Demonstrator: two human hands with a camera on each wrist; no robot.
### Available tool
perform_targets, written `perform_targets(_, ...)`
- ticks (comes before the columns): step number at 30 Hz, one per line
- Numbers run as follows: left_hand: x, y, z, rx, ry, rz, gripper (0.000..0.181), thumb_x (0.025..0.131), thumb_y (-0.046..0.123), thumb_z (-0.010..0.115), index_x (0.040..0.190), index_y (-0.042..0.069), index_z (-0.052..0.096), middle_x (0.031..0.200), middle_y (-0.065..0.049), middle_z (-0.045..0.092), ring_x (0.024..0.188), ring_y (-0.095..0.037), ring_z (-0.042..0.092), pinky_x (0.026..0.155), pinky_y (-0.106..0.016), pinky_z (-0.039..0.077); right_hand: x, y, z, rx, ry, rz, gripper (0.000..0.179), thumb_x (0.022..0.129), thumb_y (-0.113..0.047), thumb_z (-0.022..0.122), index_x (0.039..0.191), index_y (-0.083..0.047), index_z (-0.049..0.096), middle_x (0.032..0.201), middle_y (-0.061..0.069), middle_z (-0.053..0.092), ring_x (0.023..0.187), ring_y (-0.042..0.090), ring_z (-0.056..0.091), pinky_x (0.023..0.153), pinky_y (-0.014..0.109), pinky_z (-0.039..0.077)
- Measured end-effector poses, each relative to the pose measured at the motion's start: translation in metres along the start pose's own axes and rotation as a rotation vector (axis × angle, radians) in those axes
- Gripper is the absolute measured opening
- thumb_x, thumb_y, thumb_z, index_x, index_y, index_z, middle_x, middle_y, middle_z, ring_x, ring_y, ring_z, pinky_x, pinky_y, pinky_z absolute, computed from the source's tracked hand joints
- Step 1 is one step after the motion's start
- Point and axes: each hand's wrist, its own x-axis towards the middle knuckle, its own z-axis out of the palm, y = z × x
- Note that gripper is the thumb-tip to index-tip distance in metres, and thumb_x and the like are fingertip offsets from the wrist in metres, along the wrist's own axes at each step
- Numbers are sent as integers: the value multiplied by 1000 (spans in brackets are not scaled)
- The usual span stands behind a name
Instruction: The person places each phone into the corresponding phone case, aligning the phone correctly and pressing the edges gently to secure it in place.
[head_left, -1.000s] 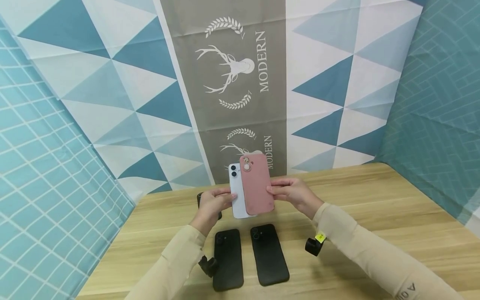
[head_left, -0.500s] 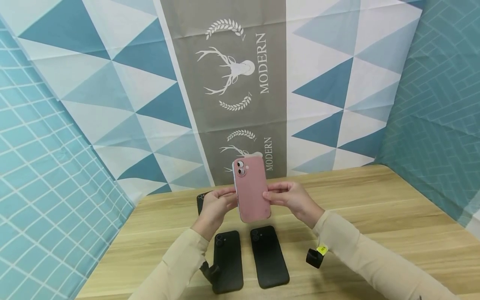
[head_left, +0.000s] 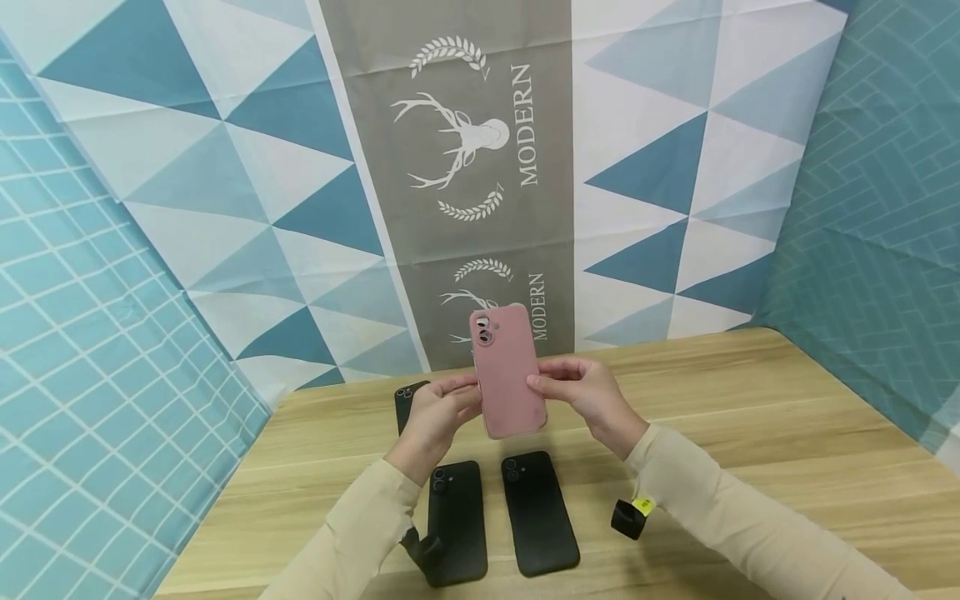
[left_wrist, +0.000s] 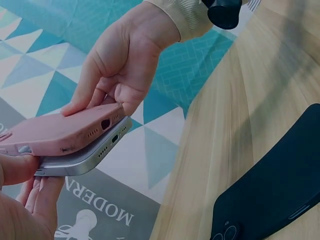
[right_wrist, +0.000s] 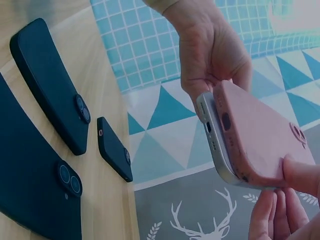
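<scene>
A pink phone case (head_left: pixel 512 375) is held up above the table, back side toward the head camera. Behind it lies a pale silver-blue phone (left_wrist: pixel 85 165), almost fully covered in the head view. Both wrist views show the case lying against the phone's back, with a narrow gap between them at the port end. My left hand (head_left: pixel 435 417) pinches the phone by its left edge. On the opposite side my right hand (head_left: pixel 588 396) grips the case, thumb on its back and fingers at its edge. Through the case's camera cutout, the lenses show only partly.
Two black phones or cased phones, one on the left (head_left: pixel 459 529) and one on the right (head_left: pixel 542 517), lie flat below the hands. A third black one (head_left: pixel 406 402) is partly hidden behind my left hand. The wooden table (head_left: pixel 712 417) meets patterned cloth walls.
The pink case has moved left over the phone, which stuck out on its left before. Case and phone then rose slightly together. The black phones stay put.
</scene>
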Motion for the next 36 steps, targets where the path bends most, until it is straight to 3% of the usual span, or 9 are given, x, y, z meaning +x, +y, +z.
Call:
perform_targets(6, -1, 2, 3, -15, -8, -3, 31, 88, 1, 63, 117, -8, 61, 106, -8, 66, 86, -9, 69, 95, -32, 55, -4, -1, 5, 2, 60, 4, 36, 84, -16, 74, 116, 0, 66, 99, 0, 72, 86, 7, 66, 93, 35, 56)
perform_targets(13, -1, 1, 2, -18, -25, -13, 30, 89, 0, 61, 118, -6, 63, 103, -4, 69, 86, -8, 69, 97, -33, 54, -4, 0, 4, 72, 13, 17, 41, 85, -12, 72, 120, 6, 61, 102, 9, 74, 82, 7, 71, 79, 28, 60)
perform_targets(18, -2, 0, 1, -15, -24, -32, 31, 90, 2, 62, 120, -4, 63, 110, -9, 70, 88, -10, 70, 97, -33, 54, -4, 5, 2, 76, -28, 31, 48, 86, -11, 72, 129, 4, 56, 116, 18, 69, 86, 8, 71, 81, 29, 60)
perform_targets(20, -2, -1, 0, -12, -19, -41, 31, 91, 4, 62, 122, -3, 63, 115, -13, 69, 90, -10, 71, 96, -33, 55, -4, 8, 3, 78, -31, 29, 48, 86, -10, 71, 130, 3, 56, 114, 17, 70, 85, 7, 71, 82, 28, 60)
perform_targets(29, -7, 3, 4, 52, 10, -14, 31, 96, 14, 57, 123, -1, 63, 122, -19, 65, 96, -12, 69, 92, -30, 56, -5, 10, 5, 30, 27, 21, 46, 85, -12, 72, 128, 0, 59, 118, 20, 68, 87, 9, 72, 86, 31, 59)
perform_targets(36, -11, 5, 11, 54, 39, -2, 34, 88, 12, 70, 119, -1, 65, 118, -16, 67, 94, -10, 70, 93, -32, 56, -6, 9, 5, 6, 56, 20, 47, 84, -11, 73, 128, 0, 59, 120, 22, 66, 88, 8, 71, 86, 31, 59)
